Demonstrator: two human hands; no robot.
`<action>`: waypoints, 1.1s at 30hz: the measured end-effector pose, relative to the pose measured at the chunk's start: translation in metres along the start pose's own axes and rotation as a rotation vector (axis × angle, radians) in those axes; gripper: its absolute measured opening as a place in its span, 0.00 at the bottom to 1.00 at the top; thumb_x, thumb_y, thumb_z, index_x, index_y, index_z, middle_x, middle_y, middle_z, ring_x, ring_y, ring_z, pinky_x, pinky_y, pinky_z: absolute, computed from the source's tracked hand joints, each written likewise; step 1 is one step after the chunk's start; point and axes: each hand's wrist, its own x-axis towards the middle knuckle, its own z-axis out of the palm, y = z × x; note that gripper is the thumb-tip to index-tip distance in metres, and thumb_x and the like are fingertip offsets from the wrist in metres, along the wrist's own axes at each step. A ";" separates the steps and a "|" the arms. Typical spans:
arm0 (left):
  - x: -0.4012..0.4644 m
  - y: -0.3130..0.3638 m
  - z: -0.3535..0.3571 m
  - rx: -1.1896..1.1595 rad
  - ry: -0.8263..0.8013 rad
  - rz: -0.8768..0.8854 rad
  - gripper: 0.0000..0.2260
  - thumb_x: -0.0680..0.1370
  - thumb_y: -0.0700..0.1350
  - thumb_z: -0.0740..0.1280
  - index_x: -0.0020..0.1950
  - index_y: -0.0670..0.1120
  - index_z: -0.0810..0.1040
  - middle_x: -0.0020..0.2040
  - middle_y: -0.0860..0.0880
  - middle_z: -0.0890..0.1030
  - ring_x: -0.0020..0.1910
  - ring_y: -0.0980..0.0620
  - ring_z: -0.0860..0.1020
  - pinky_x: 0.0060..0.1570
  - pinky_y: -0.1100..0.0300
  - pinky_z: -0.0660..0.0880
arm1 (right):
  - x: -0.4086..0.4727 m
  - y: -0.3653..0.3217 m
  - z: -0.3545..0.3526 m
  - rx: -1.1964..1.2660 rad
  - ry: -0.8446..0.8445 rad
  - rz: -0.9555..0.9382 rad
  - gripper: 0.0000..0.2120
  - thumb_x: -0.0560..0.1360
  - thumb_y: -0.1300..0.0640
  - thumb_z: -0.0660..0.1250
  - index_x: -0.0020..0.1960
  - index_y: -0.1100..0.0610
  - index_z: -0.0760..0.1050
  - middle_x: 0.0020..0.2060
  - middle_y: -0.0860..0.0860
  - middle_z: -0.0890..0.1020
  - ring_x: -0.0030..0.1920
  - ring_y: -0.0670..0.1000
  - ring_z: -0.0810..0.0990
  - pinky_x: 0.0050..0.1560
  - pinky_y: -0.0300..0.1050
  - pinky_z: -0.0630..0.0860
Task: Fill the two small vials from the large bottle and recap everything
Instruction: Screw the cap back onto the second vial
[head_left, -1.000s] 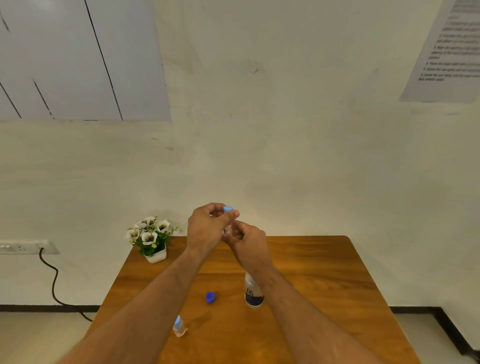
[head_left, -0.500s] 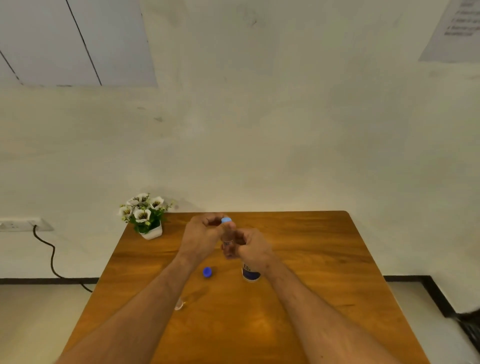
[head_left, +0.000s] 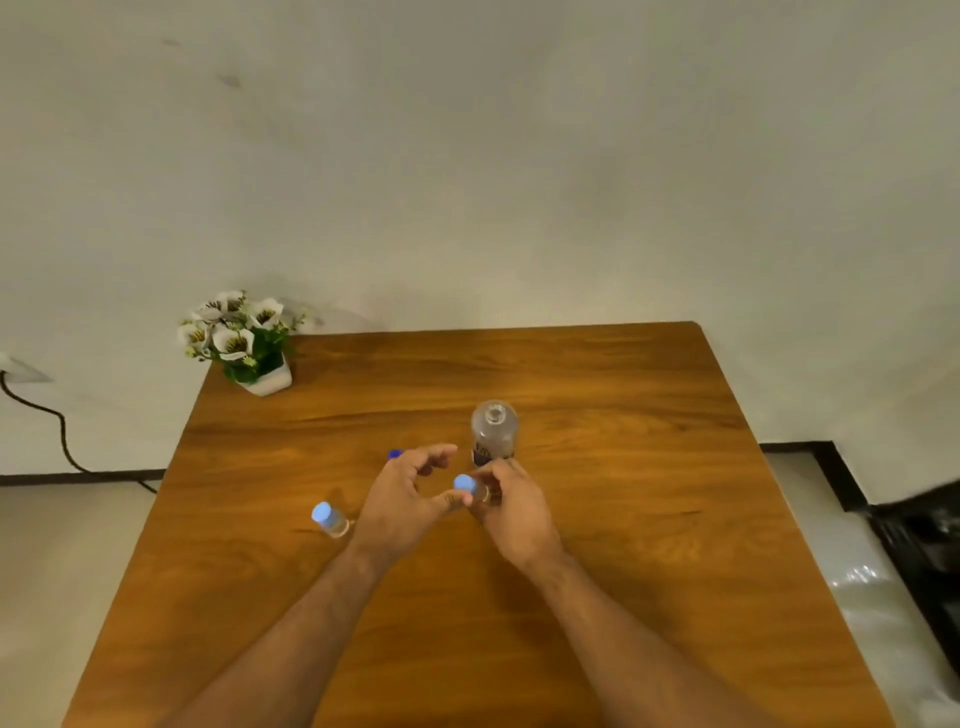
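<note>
- Centrally: right hand closed round a small vial, fingers wrapped on its body; vial held just above the table, tilted w/ top pointing left.
- Vial's light-blue cap is on its neck. Glass body mostly hidden by the fingers; fill level can't tell.
- Left hand beside it, loosely curled, half open. Thumb tip touches or nearly touches the vial at the cap; other fingers arch above w/ clear gap. Holds nothing firmly as far as visible.
- Both forearms come in from bottom edge, converging toward table centre.
- 2nd small vial stands on the table just left of the left hand, apart from it, light-blue cap on, clear glass below.
- Large bottle upright just behind the right hand, neck open, no cap on it. Clear, w/ dark label low on its side, partly hidden by the right-hand fingers.
- Dark blue cap lies on the table behind the left hand, only a sliver visible over the knuckles.
- Wooden table, brown grain, against a pale wall.
- Far left corner: white-flower plant in a white pot.
- Black cable runs down the wall at left, off the table.
</note>
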 end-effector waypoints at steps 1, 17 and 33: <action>-0.001 -0.006 0.002 -0.008 0.010 -0.015 0.24 0.69 0.51 0.77 0.63 0.58 0.76 0.55 0.62 0.77 0.56 0.61 0.73 0.49 0.66 0.71 | -0.002 0.006 0.004 -0.002 -0.014 0.013 0.12 0.73 0.56 0.74 0.55 0.50 0.76 0.53 0.44 0.77 0.51 0.44 0.78 0.55 0.44 0.79; 0.004 -0.048 0.019 -0.011 0.155 -0.220 0.13 0.78 0.42 0.69 0.62 0.51 0.78 0.46 0.60 0.79 0.47 0.64 0.77 0.44 0.69 0.74 | -0.011 0.037 0.025 0.009 -0.081 0.172 0.19 0.73 0.57 0.74 0.61 0.48 0.74 0.58 0.43 0.77 0.59 0.45 0.75 0.63 0.45 0.74; 0.051 -0.046 0.015 0.344 0.196 -0.297 0.23 0.77 0.42 0.68 0.72 0.49 0.69 0.71 0.44 0.68 0.68 0.43 0.68 0.66 0.48 0.72 | 0.047 0.022 -0.014 0.309 0.106 0.264 0.52 0.63 0.65 0.81 0.78 0.47 0.55 0.75 0.45 0.65 0.74 0.47 0.65 0.74 0.50 0.67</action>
